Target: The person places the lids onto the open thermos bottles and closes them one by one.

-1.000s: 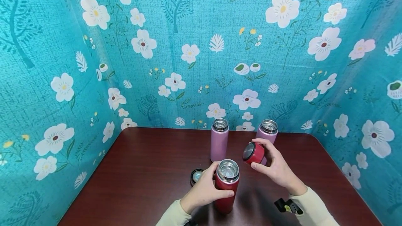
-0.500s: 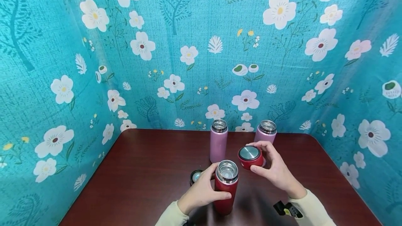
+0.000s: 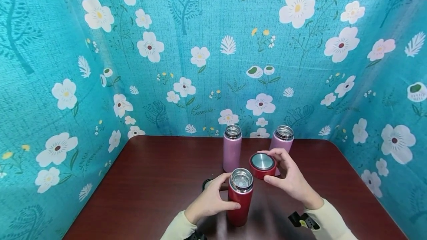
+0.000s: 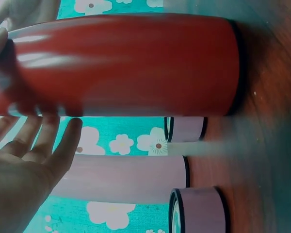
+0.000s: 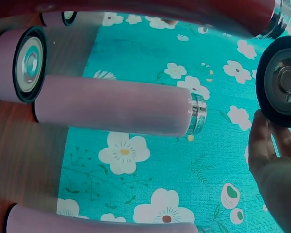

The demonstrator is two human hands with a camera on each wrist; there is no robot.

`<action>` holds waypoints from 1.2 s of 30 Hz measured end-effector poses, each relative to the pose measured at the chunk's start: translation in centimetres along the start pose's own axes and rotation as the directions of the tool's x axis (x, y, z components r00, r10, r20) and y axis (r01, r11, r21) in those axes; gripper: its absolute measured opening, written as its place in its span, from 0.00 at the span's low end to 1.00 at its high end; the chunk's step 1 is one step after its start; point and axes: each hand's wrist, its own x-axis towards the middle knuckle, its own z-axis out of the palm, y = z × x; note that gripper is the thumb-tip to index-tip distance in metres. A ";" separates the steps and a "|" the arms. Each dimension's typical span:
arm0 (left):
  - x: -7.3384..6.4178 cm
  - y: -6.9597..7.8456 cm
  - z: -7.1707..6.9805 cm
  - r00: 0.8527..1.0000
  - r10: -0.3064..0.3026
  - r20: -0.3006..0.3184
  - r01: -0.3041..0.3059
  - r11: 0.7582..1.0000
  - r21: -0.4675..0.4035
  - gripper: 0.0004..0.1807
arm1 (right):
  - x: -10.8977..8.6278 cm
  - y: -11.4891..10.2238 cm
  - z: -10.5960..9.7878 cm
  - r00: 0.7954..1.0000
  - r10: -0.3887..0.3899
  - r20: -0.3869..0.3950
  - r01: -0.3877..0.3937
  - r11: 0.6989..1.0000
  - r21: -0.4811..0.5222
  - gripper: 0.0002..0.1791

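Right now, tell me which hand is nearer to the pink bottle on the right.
Right. The right hand, holding the red lid, is in front of that pink bottle, partly covering it; the left hand is farther off to the left, gripping the red bottle.

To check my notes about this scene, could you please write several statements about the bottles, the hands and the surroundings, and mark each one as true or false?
1. The left hand grips the red bottle. True.
2. The right hand holds the red lid upside down. False: it is the right way up.
3. The red bottle lies on its side. False: it is upright.
4. The red lid is not on the red bottle. True.
5. The two purple bottles stand upright and uncapped. True.
6. The cloth behind the table is plain yellow. False: it is blue with a flower pattern.
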 end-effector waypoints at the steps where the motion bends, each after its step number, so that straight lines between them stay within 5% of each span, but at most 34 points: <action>1: 0.0 0.0 0.1 1.000 0.000 -0.004 0.000 1.000 -0.002 0.39 | 0.0 -0.1 0.0 1.000 -0.007 0.008 0.007 1.000 0.015 0.32; 14: 0.4 -0.4 0.2 1.000 0.019 -0.017 -0.020 0.999 -0.037 0.38 | 0.7 -0.3 1.1 0.993 -0.093 0.078 0.075 0.976 0.206 0.35; 25: 0.3 -0.7 -0.1 1.000 0.013 -0.004 -0.013 0.999 -0.041 0.36 | 0.8 -0.5 1.8 0.986 -0.105 0.131 0.085 0.986 0.144 0.37; 36: 0.3 -1.0 -0.3 0.998 0.056 0.007 -0.056 0.997 -0.056 0.32 | 1.0 -0.5 2.8 0.981 -0.091 0.171 0.056 0.978 0.199 0.35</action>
